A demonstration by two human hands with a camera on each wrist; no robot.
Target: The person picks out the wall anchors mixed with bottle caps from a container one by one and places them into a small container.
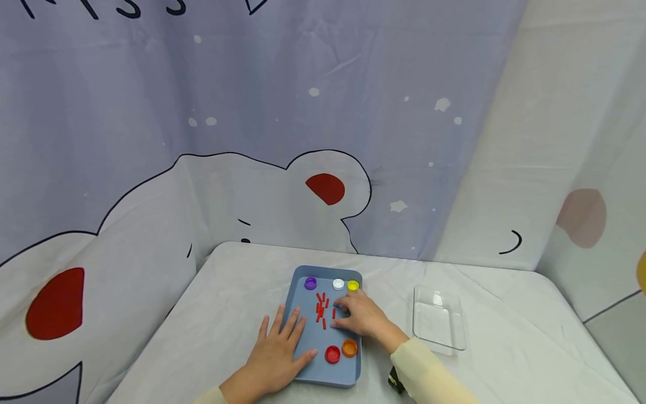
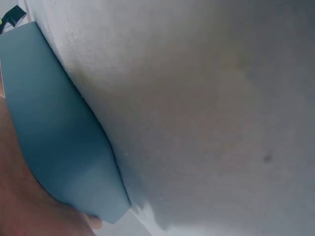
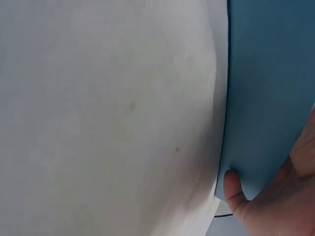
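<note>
A blue-grey tray (image 1: 328, 373) lies on the cloth-covered table. Several short red sticks (image 1: 321, 310) are gathered loosely in its middle. My left hand (image 1: 275, 356) rests across the tray's left rim with fingers spread, thumb over the inside. Over the tray's right side reaches my right hand (image 1: 360, 314), thumb and forefinger apart on either side of one red stick (image 1: 333, 313). Past its fingertips are a yellow cap (image 1: 353, 285), a white cap (image 1: 338, 284) and a purple cap (image 1: 310, 283). A red cap (image 1: 332, 354) and an orange cap (image 1: 349, 348) sit at the near end.
Right of the tray stands a clear plastic box (image 1: 439, 318) on the white cloth. A small black object with yellow marks (image 1: 395, 381) is partly hidden by the right sleeve (image 1: 429, 373). A printed curtain (image 1: 252, 112) hangs behind the table.
</note>
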